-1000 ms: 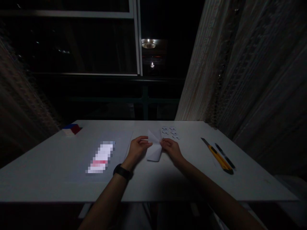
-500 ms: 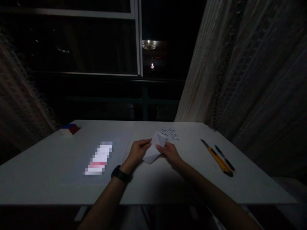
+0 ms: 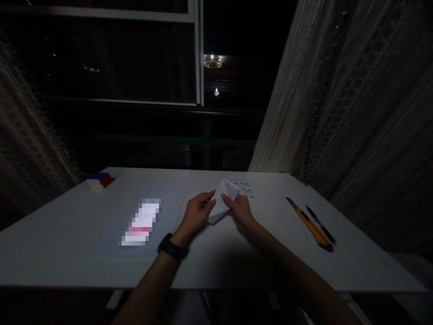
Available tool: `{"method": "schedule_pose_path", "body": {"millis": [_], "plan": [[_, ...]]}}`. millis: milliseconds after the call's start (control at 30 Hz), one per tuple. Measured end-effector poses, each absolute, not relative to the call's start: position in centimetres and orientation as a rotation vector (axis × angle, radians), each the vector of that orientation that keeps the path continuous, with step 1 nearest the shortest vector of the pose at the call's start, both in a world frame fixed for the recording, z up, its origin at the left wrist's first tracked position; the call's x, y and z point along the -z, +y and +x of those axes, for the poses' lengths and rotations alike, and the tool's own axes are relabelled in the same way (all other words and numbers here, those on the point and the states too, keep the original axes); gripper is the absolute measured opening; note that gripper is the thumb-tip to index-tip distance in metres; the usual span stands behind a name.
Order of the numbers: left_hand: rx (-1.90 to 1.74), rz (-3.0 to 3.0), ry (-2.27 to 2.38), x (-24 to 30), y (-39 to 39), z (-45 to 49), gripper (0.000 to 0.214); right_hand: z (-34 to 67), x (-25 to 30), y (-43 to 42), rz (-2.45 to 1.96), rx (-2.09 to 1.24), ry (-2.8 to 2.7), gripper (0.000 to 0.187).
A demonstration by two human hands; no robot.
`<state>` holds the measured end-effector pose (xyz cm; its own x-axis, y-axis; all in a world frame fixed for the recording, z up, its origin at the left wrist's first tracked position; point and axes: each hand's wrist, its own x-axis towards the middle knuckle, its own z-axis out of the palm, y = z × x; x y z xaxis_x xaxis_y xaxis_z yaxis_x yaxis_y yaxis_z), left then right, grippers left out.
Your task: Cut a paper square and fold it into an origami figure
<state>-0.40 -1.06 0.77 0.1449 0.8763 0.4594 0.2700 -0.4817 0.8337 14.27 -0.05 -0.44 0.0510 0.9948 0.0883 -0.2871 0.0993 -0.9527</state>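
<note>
A folded piece of white paper (image 3: 221,201) is held between my two hands above the middle of the table. My left hand (image 3: 199,210) pinches its left side, thumb on the near face and the other fingers behind. On the right side my right hand (image 3: 241,210) grips it, with the thumb pressed on the front face near a fold. The paper's top comes to a point and its lower corner hangs below my hands. Just behind it lie several small white paper pieces with dark marks (image 3: 246,190), partly covered by the folded paper.
On the white table (image 3: 203,271), a lit phone screen (image 3: 142,221), blurred out, lies on a paper sheet (image 3: 172,198) at left. A blue, red and white cube (image 3: 100,180) sits far left. At right are a yellow box cutter (image 3: 309,225) and a pen (image 3: 320,224).
The folded paper has tilted and risen slightly between my hands. My right thumb sits closer to its upper fold, and the paper now covers more of the small pieces. The view has shifted slightly.
</note>
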Motion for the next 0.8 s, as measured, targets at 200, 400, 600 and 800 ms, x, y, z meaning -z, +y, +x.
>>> {"method": "schedule_pose_path", "body": {"millis": [200,400,600,800], "plan": [[-1.292,1.821,0.966,-1.59,-1.56,-0.64,0.034,14.29,0.86,-0.52,-0.920,-1.221,-1.003,0.038],[-1.310,1.839,1.015,-1.60,-1.69,-0.24,0.033,14.43,0.76,-0.86,-0.939,-1.092,-1.055,0.036],[-1.297,1.804,1.028,-1.34,-1.62,-0.08,0.033,14.34,0.70,-0.94,-0.974,-0.993,-1.092,0.035],[-1.397,1.694,1.073,-1.66,-1.47,-0.34,0.036,14.55,0.48,-0.89,-1.043,-0.912,-1.101,0.035]]}}
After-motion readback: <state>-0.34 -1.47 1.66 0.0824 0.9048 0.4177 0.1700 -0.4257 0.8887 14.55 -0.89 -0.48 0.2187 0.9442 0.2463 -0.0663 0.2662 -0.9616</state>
